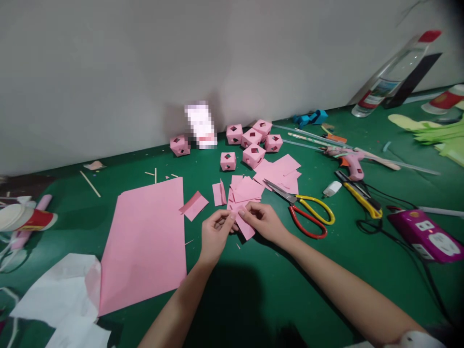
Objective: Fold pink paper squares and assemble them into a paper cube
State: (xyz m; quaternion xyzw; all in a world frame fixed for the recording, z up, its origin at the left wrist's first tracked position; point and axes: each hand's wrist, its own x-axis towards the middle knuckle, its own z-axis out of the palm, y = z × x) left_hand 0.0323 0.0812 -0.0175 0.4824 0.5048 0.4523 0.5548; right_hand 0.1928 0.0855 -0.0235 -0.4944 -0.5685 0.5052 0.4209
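Between both hands is a small pink paper piece [247,229], its lower end hanging toward me. My left hand [217,232] pinches its left edge between thumb and fingers. My right hand [263,220] is closed on its upper right side. Just behind lies a loose pile of pink paper pieces [247,189]. Two folded pieces rest to the left, a creased rectangle [195,205] and an upright-flapped one [219,193]. Scissors [290,197] with one red and one yellow handle lie open to the right. Several folded pink paper boxes [253,155] with diamond-shaped holes stand farther back.
Large pink sheets [148,246] lie left, beside crumpled white paper [61,290]. A lit phone [201,124] leans on the wall. Rightward are a pink glue gun [351,162], a utility knife [358,193], a purple box [424,234] with a cable, and a tilted bottle [395,75].
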